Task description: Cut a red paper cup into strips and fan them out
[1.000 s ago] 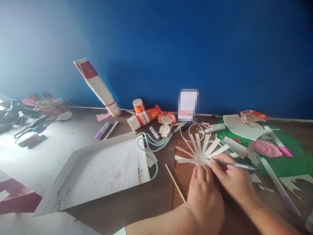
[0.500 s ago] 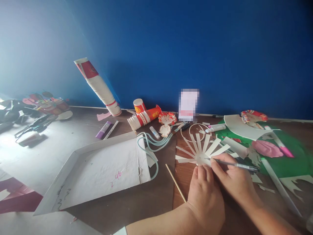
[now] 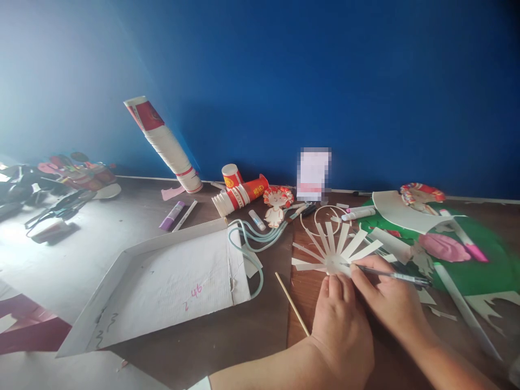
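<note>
A white paper cutout with narrow strips fanning out from its round middle lies on the brown tabletop. My left hand has its fingers close together on the near edge of this cutout, holding it. In my right hand is a dark pen, gripped near its point. The pen's tip rests at the cutout's centre, where small dark marks show. Just behind the strips lies a pale ring. To the left of my left hand is a thin wooden stick.
A shallow white cardboard box lid fills the left front. Further back are a leaning stack of paper cups, red cups, a paper doll and a blue cable. Markers and paper scraps lie on green material at right.
Almost nothing differs. Both hands, the pen and the cutout stay where they were, apart from a very slight shift of the pen's back end.
</note>
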A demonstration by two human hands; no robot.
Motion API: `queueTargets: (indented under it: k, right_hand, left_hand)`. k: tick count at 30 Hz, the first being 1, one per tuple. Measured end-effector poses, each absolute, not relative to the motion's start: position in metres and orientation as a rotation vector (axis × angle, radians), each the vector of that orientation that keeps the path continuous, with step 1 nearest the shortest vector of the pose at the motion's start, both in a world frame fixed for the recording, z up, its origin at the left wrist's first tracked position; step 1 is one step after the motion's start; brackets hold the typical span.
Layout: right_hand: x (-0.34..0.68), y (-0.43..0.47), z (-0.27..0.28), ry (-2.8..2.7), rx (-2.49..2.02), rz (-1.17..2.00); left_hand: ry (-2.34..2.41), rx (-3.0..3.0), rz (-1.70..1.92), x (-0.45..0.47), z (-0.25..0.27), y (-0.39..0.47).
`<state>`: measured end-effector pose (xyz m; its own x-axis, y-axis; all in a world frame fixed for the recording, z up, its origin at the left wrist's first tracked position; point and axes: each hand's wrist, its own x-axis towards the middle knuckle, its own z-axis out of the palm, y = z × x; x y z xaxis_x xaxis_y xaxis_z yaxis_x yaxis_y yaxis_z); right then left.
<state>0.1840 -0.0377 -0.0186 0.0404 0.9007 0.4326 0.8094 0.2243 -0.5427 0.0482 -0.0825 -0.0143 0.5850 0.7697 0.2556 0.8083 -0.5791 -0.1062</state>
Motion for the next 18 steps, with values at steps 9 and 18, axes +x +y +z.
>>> queueTargets:
  k: [9, 18]
  right_hand:
    - [0.1849, -0.0376, -0.0201, -1.787, -1.577, 0.159]
    - [0.1854, -0.0377, -0.0212, -1.794, -1.572, 0.114]
  left_hand:
    - [-1.305, -2.631, -0.222, 0.0482, -0.0092, -0.0809]
    - [-1.309, -2.629, -0.243, 0.0483, -0.0109, -0.0806]
